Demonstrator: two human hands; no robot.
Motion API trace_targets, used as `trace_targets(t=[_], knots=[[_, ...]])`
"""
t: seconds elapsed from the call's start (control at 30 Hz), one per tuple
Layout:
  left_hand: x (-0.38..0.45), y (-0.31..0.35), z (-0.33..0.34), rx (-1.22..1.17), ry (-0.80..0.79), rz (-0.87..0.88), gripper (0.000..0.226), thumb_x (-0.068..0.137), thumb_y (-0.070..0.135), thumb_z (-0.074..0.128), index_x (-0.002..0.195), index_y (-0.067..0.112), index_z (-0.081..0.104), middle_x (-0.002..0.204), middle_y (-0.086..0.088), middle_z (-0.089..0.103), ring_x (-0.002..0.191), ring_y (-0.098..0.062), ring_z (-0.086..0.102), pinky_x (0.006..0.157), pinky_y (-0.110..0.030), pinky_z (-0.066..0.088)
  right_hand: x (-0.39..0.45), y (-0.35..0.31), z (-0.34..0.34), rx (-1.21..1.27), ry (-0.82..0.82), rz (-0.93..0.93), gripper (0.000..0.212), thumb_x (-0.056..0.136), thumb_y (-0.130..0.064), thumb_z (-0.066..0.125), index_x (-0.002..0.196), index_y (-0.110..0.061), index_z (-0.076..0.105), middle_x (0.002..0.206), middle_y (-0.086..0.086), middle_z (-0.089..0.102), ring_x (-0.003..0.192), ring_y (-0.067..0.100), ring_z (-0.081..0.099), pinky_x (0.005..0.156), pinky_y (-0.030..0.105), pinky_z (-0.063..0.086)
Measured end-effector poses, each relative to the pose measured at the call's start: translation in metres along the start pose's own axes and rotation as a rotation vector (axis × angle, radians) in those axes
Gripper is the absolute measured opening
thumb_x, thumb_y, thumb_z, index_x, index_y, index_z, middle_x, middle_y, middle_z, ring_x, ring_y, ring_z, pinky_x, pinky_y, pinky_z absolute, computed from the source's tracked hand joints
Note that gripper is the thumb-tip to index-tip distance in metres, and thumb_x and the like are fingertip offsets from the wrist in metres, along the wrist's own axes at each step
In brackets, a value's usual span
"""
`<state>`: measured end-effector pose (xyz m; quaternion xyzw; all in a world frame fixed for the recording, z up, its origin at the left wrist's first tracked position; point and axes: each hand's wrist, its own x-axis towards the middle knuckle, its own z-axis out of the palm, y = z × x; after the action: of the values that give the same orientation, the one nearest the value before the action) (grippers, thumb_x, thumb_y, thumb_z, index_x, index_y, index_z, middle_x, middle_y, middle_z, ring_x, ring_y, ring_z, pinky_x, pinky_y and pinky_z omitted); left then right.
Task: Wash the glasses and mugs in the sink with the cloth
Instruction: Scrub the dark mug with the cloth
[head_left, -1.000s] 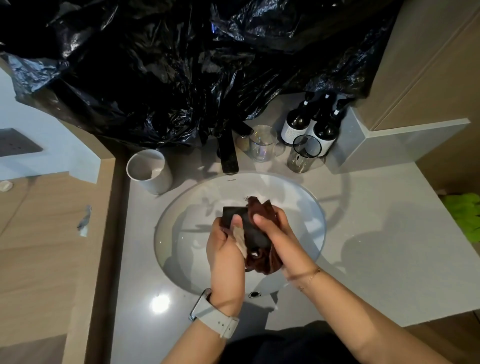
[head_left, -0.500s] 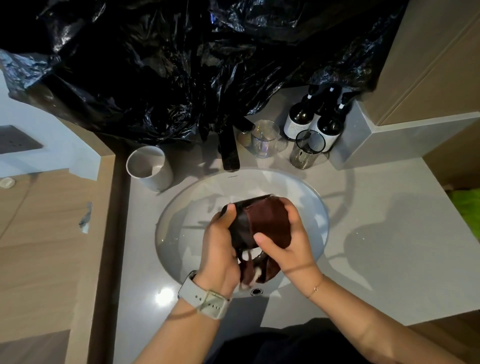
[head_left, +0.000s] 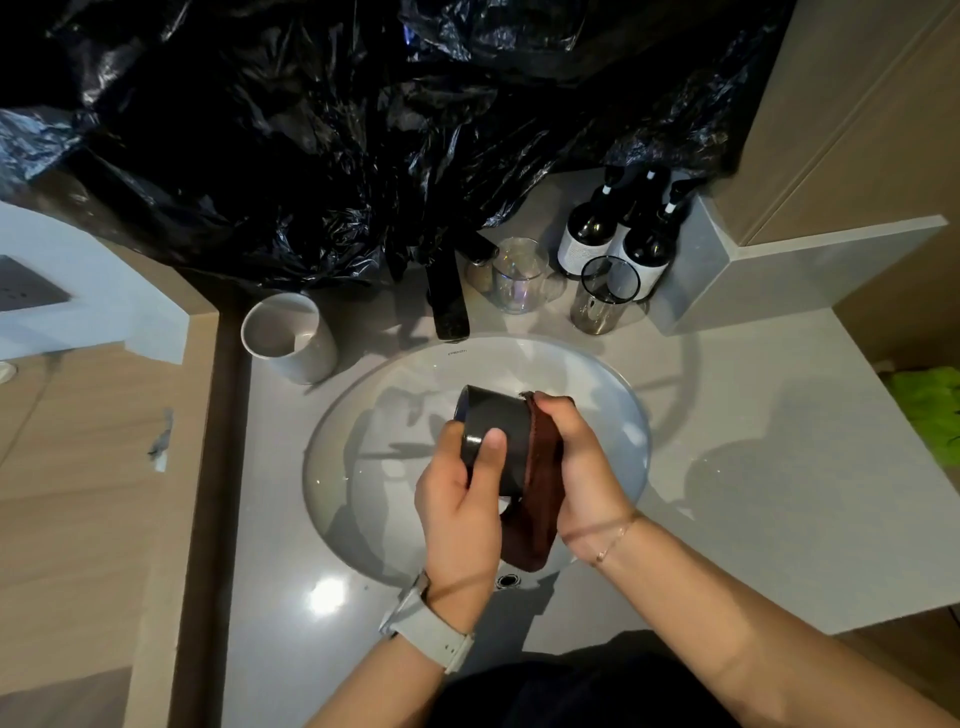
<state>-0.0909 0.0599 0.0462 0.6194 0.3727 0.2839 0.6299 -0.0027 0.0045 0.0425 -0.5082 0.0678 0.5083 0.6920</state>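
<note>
**A:** What surrounds the basin?

**B:** A pale grey countertop (head_left: 727, 415). Along its back, crumpled black plastic sheeting (head_left: 337, 130) hangs down over the wall. A black faucet (head_left: 448, 301) juts from beneath it toward the basin.

**A:** Anything at the right?

**B:** Three dark pump bottles (head_left: 618, 234) with white labels stand clustered in the back right corner, against a grey ledge (head_left: 753, 270). Something bright green (head_left: 930, 410) shows at the far right edge, too cropped to identify.

**A:** And the left?

**B:** A light wooden surface (head_left: 78, 441) adjoins the counter, with a pale blue-white block (head_left: 104, 301) behind it.
</note>
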Motion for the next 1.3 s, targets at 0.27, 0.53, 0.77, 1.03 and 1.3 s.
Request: trace_targets(t=[0.27,0.53,0.77,1.03,1.3], knots=[[0.014,0.015,-0.005,-0.383,0.055,-0.387,0.023,0.1,0.021,0.052,0.109,0.005,0.067,0.1,-0.013,0.075,0.095,-0.028,0.071,0.088,-0.04,0.055,0.003,0.012,-0.01,-0.892,0.177,-0.76,0.053,0.074,-0.055,0.061,0.117,-0.028,0.05,0.115,-0.003,0.054,0.106,0.003,0.053,0.091,0.008,0.038],[0.003,-0.002,-0.01,0.337,-0.037,0.246,0.028,0.091,0.05,0.047,0.082,0.024,0.053,0.054,0.003,0.048,0.053,-0.017,0.051,0.052,-0.043,0.047,0.002,-0.015,-0.002,0.022,-0.01,0.156,0.032,0.089,-0.034,0.045,0.088,-0.009,0.066,0.084,0.015,0.069,0.08,0.027,0.065,0.082,0.036,0.05],[0.009,0.001,-0.029,0.368,-0.154,0.362,0.029,0.091,0.044,0.053,0.074,0.021,0.048,0.057,0.006,0.044,0.054,-0.015,0.046,0.05,-0.034,0.041,-0.003,-0.016,-0.002,0.087,-0.11,0.387,0.033,0.086,-0.021,0.041,0.087,0.001,0.065,0.08,0.019,0.065,0.072,0.03,0.065,0.069,0.033,0.056],[0.022,0.014,-0.027,-0.243,0.056,-0.302,0.019,0.096,0.022,0.059,0.084,0.009,0.063,0.081,-0.009,0.066,0.082,-0.022,0.062,0.072,-0.029,0.05,-0.003,0.016,0.014,-0.321,0.204,-0.21,0.042,0.1,-0.051,0.034,0.112,-0.022,0.063,0.098,-0.003,0.073,0.094,0.01,0.069,0.079,0.021,0.053],[0.029,0.007,-0.027,-0.624,0.041,-0.805,0.041,0.102,0.031,0.046,0.127,0.003,0.062,0.12,-0.02,0.069,0.108,-0.035,0.065,0.094,-0.047,0.049,-0.011,0.019,-0.011,-0.104,0.3,-0.106,0.029,0.095,-0.047,0.044,0.099,-0.028,0.066,0.103,-0.002,0.07,0.104,0.017,0.062,0.093,0.031,0.046]])
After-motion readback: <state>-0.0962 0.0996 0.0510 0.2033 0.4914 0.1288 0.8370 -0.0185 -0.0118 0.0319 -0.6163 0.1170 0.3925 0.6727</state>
